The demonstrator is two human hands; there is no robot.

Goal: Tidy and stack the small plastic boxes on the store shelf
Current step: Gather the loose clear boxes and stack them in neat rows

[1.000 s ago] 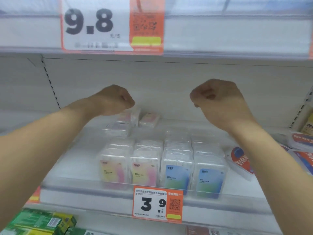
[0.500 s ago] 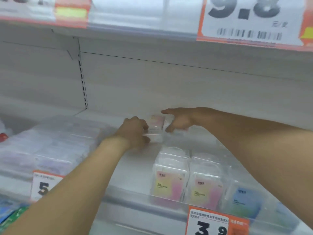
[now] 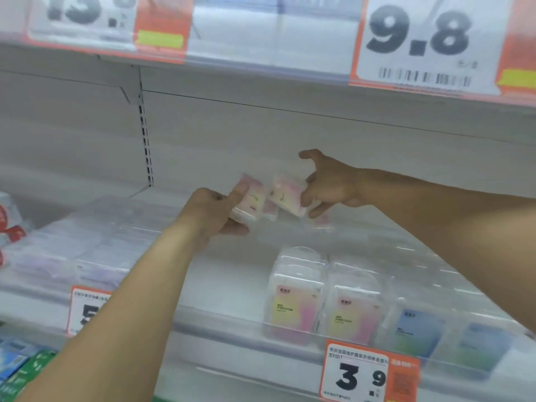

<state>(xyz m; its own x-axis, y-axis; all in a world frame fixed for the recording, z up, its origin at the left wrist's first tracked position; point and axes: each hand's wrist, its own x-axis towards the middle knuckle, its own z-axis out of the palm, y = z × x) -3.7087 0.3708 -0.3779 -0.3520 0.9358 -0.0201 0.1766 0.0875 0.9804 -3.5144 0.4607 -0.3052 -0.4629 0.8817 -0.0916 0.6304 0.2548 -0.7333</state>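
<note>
My left hand grips a small clear plastic box with a pink-yellow label, lifted above the back of the white shelf. My right hand pinches a second pink-labelled box just to the right of it, thumb raised. Another loose box lies on the shelf under the right hand, blurred. At the shelf front stand rows of the same boxes: pink-yellow ones and blue ones.
A clear front rail carries a 3.9 price tag and another tag at left. Clear purple-labelled packs fill the shelf's left part. The upper shelf edge with a 9.8 tag hangs overhead.
Both hands reached to the shelf's back, took a pink box each and lifted them off the shelf. The camera view has shifted left.
</note>
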